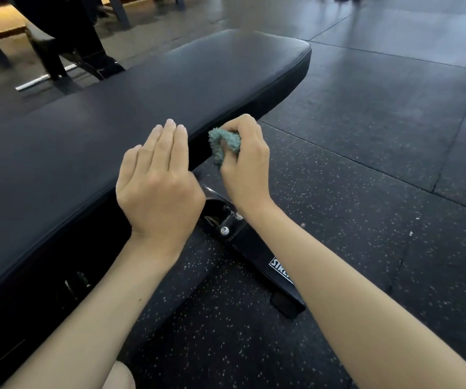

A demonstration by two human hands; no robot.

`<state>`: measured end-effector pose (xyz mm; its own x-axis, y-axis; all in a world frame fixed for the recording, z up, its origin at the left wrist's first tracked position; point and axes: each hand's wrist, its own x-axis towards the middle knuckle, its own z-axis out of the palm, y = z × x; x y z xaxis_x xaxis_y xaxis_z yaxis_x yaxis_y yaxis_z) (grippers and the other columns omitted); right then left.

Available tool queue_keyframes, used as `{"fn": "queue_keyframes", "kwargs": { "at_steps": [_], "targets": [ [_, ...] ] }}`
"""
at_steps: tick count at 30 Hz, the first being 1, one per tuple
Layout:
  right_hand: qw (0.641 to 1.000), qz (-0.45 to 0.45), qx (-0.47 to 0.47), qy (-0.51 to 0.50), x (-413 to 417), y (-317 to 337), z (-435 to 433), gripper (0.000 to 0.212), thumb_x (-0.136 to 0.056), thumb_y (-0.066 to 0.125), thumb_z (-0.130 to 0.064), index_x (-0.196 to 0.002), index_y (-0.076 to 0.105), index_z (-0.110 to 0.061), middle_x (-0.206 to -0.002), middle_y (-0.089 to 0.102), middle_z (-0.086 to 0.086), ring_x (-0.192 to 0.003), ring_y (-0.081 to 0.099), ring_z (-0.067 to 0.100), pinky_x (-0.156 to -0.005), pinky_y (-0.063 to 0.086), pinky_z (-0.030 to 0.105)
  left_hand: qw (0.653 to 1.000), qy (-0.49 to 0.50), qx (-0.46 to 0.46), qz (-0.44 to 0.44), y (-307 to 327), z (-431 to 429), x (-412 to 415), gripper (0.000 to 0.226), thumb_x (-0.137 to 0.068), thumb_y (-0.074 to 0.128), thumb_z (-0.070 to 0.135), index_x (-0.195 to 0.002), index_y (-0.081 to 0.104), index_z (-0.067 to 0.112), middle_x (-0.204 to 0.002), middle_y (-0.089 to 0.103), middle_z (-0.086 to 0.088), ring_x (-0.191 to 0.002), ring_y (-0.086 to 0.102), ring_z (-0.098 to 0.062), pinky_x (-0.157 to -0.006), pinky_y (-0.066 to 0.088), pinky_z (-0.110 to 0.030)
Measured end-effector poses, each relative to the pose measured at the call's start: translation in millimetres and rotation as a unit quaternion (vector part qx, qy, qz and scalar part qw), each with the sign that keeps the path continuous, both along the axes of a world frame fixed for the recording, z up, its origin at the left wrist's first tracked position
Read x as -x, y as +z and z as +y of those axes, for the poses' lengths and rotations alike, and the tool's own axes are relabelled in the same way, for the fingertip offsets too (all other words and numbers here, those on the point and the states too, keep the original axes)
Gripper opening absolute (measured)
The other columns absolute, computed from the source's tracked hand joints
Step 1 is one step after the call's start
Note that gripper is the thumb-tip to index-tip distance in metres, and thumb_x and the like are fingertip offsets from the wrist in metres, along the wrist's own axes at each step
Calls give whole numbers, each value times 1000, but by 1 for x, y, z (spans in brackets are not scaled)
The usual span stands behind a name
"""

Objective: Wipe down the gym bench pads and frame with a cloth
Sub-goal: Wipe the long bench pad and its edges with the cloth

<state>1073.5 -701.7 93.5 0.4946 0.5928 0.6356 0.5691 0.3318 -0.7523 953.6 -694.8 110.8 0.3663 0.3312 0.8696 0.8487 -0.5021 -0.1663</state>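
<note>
A long black bench pad runs from the lower left to the upper right. My left hand lies flat on its near edge with the fingers straight. Just right of it, my right hand grips a bunched teal cloth and holds it against the pad's side edge. Below both hands the black bench frame foot rests on the floor, with bolts and a white label showing.
Dark speckled rubber floor tiles spread to the right and front. Black legs of other gym equipment stand at the upper left behind the bench, beside a shiny metal bar on the floor. My knee shows at the bottom edge.
</note>
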Motion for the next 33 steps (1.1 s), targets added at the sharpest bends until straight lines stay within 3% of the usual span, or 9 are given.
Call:
{"fn": "queue_keyframes", "kwargs": {
  "at_steps": [6, 10, 13, 17, 19, 23, 26, 29, 33],
  "targets": [
    [995, 95, -14, -24, -3, -1, 10, 29, -81, 47, 12, -84, 45, -18, -84, 56, 8, -80, 51, 25, -68, 40, 28, 1000, 5, -21, 0, -3, 4, -1, 39, -80, 48, 1, -112, 69, 8, -115, 69, -4, -107, 66, -18, -83, 47, -32],
    [973, 215, 25, -80, -19, 9, 21, 29, -86, 44, 12, -81, 42, -17, -78, 51, -2, -71, 47, 9, -58, 37, 12, 1000, 5, 10, 0, 2, 0, 0, 41, -77, 48, 1, -112, 68, 6, -115, 69, -5, -107, 65, -19, -84, 46, -32],
    [934, 314, 78, -150, -61, 19, 30, 18, -92, 44, 6, -87, 43, -11, -82, 53, -1, -78, 52, 15, -53, 39, 10, 999, 3, 44, 4, 5, -5, 2, 43, -76, 46, 0, -114, 67, 4, -118, 68, -7, -110, 64, -20, -87, 48, -34],
    [952, 273, 29, -138, -41, 16, 26, 23, -87, 61, 2, -103, 52, -12, -103, 61, 5, -86, 58, 14, -70, 44, 9, 997, 3, 74, 13, 12, -8, 2, 45, -74, 47, -2, -114, 67, 2, -118, 67, -10, -111, 64, -23, -87, 46, -35],
    [957, 249, -4, -152, -19, 10, 20, 36, -82, 64, 3, -115, 58, -9, -110, 65, 6, -95, 61, 18, -84, 48, 17, 995, 10, 100, 13, 16, -10, 0, 46, -72, 46, -1, -113, 66, 1, -117, 67, -14, -109, 64, -27, -87, 43, -36],
    [971, 189, -29, -142, 9, 2, 0, 44, -74, 56, 14, -112, 68, -4, -105, 68, 11, -89, 59, 11, -81, 37, 0, 988, 14, 150, 12, 34, -12, -18, 41, -71, 42, 3, -101, 69, 2, -107, 69, -12, -91, 60, -34, -75, 39, -38],
    [985, 151, -58, -65, 29, 2, -15, 36, -75, 61, 13, -106, 70, -3, -104, 65, 5, -93, 60, 15, -84, 47, 16, 982, 17, 186, 0, 49, -3, -38, 44, -73, 30, 10, -95, 68, 1, -107, 67, -12, -96, 56, -36, -73, 39, -41],
    [993, 70, -91, -18, 31, 0, -22, 28, -76, 61, 16, -99, 69, 1, -100, 65, 4, -91, 59, 24, -82, 46, 17, 975, 6, 211, -64, 50, 5, -46, 54, -77, 20, 13, -109, 63, 0, -119, 60, -13, -109, 49, -32, -74, 33, -32],
    [993, 61, -85, -63, 3, 4, -13, 40, -64, 49, 21, -95, 66, 3, -94, 64, 11, -88, 57, 26, -80, 44, 20, 969, -9, 222, -109, 42, 7, -42, 54, -82, 32, 2, -134, 47, 5, -116, 60, -11, -107, 48, -30, -68, 23, -24]
  ]
}}
